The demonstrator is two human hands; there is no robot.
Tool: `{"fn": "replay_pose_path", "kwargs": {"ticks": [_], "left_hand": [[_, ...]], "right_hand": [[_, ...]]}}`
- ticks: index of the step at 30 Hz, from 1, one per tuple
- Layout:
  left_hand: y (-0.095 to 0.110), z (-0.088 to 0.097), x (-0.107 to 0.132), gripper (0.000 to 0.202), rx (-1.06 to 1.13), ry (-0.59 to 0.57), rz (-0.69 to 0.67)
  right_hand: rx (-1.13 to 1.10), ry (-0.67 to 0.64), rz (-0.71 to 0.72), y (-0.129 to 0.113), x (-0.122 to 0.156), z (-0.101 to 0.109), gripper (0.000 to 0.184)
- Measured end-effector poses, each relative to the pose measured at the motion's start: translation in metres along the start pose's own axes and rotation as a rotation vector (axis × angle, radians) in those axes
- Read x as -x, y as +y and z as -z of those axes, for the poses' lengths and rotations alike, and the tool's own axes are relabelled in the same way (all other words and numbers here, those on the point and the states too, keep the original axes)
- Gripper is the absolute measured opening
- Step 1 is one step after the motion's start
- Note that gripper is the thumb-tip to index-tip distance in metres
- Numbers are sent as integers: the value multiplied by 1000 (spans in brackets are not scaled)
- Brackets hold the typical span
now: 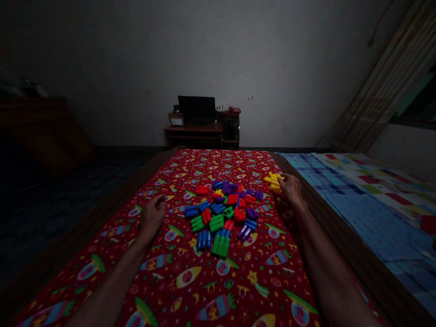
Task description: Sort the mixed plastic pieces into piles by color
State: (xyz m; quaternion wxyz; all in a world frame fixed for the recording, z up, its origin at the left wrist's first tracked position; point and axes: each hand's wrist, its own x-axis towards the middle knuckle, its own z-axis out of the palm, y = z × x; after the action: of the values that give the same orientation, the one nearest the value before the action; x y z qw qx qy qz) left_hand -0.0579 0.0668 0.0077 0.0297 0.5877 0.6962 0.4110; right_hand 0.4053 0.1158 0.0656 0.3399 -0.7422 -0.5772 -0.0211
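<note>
We pinch yellow blocks (pixel 274 180) in our right hand (pixel 291 187), right of the pile (pixel 216 223); left of it, our left hand (pixel 152 217) curls, its grip unclear to us.

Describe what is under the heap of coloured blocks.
Red printed cloth shows around the blocks and in gaps between them. Whatever lies directly beneath them is covered and cannot be seen.

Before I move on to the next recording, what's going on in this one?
A person's right hand holds some yellow pieces near the right edge of a patterned red cloth. The left hand is at the cloth's left side, loosely curled. Between the hands lies a loose spread of coloured pieces.
</note>
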Motion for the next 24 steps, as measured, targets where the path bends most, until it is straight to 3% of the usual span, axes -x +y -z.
{"fn": "replay_pose_path", "kwargs": {"ticks": [2, 5, 8, 11, 14, 20, 24], "left_hand": [[-3, 1, 0, 35, 1, -13, 17], [-3, 0, -1, 34, -10, -28, -26], [-4, -2, -2, 34, -19, -48, -53], [-7, -3, -2, 35, -21, -58, -61], [-9, -4, -2, 34, -25, -66, -69], [-11, -7, -4, 33, 1, -55, -68], [-12, -8, -4, 32, -2, -57, -77]], "right_hand": [[-105, -38, 133, -28, 4, -5, 35], [-172, -311, 508, -85, 15, -22, 32], [34, -592, 856, -139, 26, -43, 35], [290, -795, 1057, -171, 29, -61, 31], [362, -815, 1126, -177, 27, -72, 23], [220, -726, 1074, -151, 17, -76, 24], [133, -774, 1102, -141, 16, -73, 26]]}}
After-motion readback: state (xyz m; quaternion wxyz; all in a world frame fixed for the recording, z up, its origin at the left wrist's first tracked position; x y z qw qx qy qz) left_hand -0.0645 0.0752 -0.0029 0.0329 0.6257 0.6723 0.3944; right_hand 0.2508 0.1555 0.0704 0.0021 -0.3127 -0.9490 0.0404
